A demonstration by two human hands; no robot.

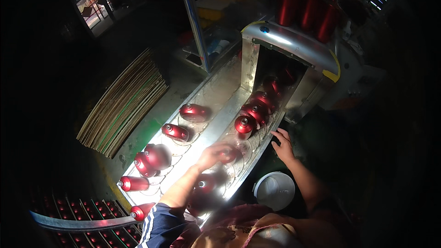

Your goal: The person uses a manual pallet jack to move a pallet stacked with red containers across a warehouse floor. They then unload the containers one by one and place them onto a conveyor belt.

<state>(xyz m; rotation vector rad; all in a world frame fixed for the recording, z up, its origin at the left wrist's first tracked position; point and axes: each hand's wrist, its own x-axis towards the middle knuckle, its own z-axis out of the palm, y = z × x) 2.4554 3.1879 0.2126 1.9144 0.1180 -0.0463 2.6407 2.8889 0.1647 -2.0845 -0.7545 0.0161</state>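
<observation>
Left hand: my left hand is over the near conveyor lane, fingers at a red bottle; blur hides whether they close on it, so I cannot tell.
Bottle at my fingers: it sits at the tips, on their right side, toward the conveyor's right edge.
Right hand: my right hand hangs just beyond that edge, fingers parted, nothing between them.
Ahead of the left hand: an upright red bottle stands near, with more red bottles lined up behind it into the tunnel machine.
Nearer my body: another red bottle stands beside my left forearm, partly lost in shadow and glare.
Far lane: red bottles lie tilted or on their sides, across the metal divider from my left hand.
Under my right forearm: a white bucket stands beside the conveyor.
In the way: my left forearm crosses the far lane, covering part of it.
Beyond the conveyor: a stack of slats lies on the floor.
</observation>
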